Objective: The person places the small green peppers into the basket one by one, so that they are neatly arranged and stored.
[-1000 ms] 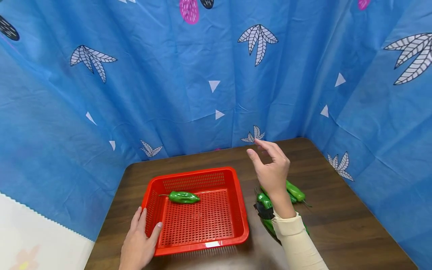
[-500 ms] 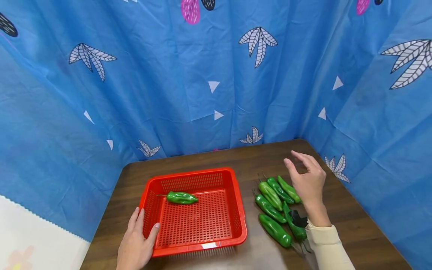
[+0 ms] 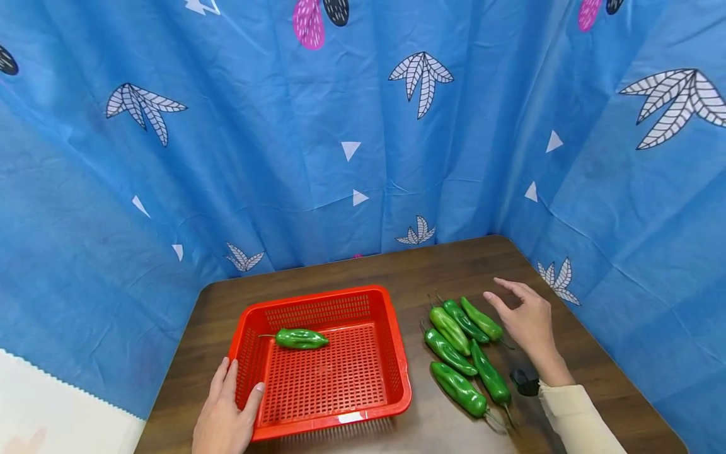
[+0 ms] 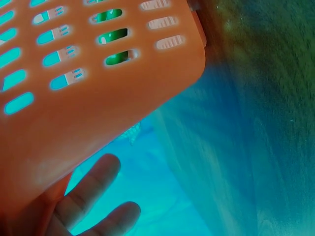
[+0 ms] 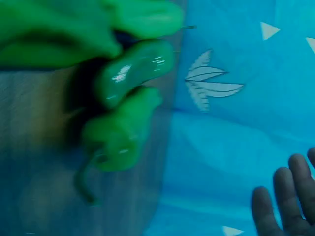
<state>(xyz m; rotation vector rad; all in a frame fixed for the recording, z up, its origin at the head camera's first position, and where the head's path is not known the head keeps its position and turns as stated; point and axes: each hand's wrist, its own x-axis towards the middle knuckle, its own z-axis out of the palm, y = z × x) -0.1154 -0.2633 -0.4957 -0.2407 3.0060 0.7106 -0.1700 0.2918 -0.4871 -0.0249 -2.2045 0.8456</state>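
Note:
My left hand [image 3: 224, 413] holds the near left corner of a red plastic basket [image 3: 399, 353], thumb over the rim and fingers along the outside. Two of its fingers show below the slotted basket wall [image 4: 113, 93] in the left wrist view. One green pepper [image 3: 300, 338] lies inside, toward the back left. Several more peppers lie on the table right of the basket, among them a dark one [image 3: 490, 372] and a lighter one [image 3: 481, 320]. My right hand [image 3: 527, 318] hovers just right of these, thumb and fingers spread, holding nothing. Large peppers [image 5: 118, 128] fill the left of the right wrist view.
The brown wooden table [image 3: 317, 275] has rounded back corners. A blue patterned curtain [image 3: 295, 157] hangs behind it and along both sides. A white scalloped cloth [image 3: 57, 403] is at the lower left. A black wrist strap piece [image 3: 524, 382] sits at my right sleeve.
My right hand has moved rightward from between the basket and the peppers, then lower, uncovering the peppers on the table. My left hand stays at the basket; the head view has shifted slightly.

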